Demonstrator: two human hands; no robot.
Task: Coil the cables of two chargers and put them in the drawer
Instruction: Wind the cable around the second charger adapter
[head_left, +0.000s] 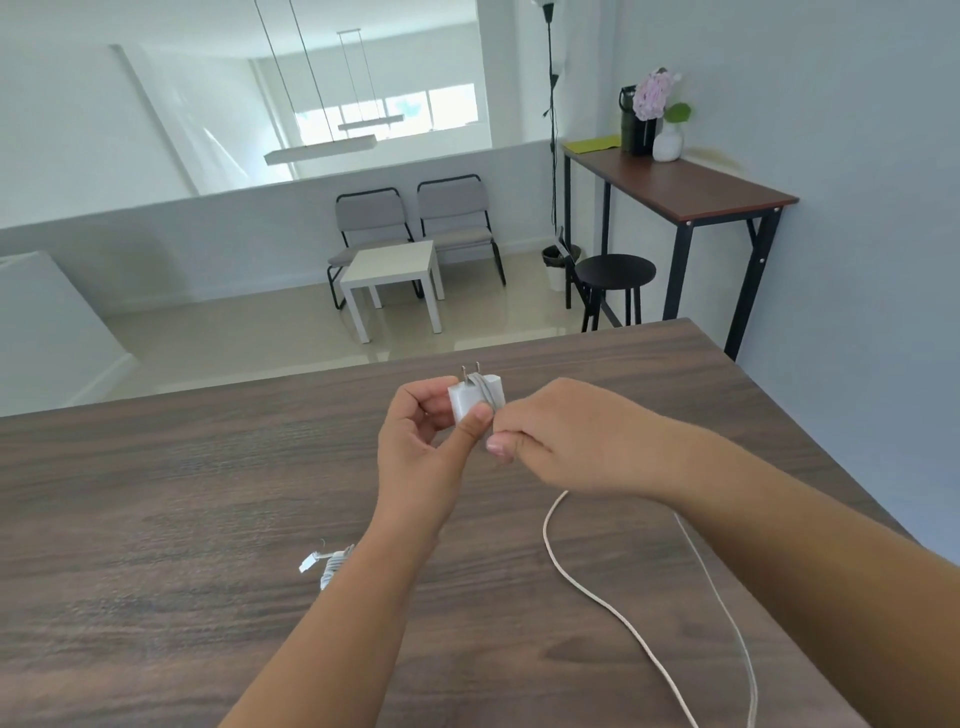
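— What was the room like from where you stood?

— Pale walls, glossy floor. The person worked at a dark wood-grain table (156, 493), matte and streaked. Beyond it stood a small white square side table (392, 270), two grey padded chairs (415, 223), a round black stool (615, 273) and a tall brown-topped desk (685, 184) carrying a white vase (667, 140) of pink flowers.

— And the chargers?

— One white charger block (470, 397), squarish with two metal prongs pointing up, was held above the table. The left hand (421, 441) gripped it, thumb pressed on its face. A few turns of white cable (597, 597) already sat around the block. The right hand (561, 436) was closed, pinching that cable just beside the block; the rest trailed in a long loose curve over the tabletop toward the near edge.

— The other one?

— A second charger (327, 564), cable bundled, lay on the table, half hidden behind the left forearm.
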